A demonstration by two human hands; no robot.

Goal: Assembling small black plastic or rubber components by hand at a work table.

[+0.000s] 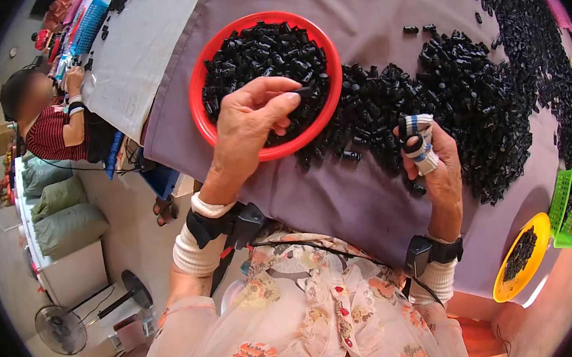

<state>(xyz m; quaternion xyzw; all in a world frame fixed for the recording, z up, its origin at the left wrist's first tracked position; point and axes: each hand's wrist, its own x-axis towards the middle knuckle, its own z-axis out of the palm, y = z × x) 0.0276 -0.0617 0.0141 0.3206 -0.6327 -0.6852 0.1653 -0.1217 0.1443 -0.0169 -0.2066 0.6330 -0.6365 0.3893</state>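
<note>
My left hand [246,117] is over a red basin [282,153] heaped with small black plastic parts [258,52]. Its thumb and forefinger pinch one small dark piece [303,91]. To the right, my right hand [440,168] is curled at the near edge of a large pile of similar black parts [465,88]. Striped cloth wraps [421,141] cover some of its fingers. Black pieces [418,184] show at its fingertips, their exact shape partly hidden by the fingers.
A grey-mauve cloth [245,182] covers the table. More black parts [524,28] spread along the far right. A yellow dish [543,241] and a green basket [562,212] stand at the right edge. At the left, another person [57,130] sits by a pale table; a fan [61,329] stands behind.
</note>
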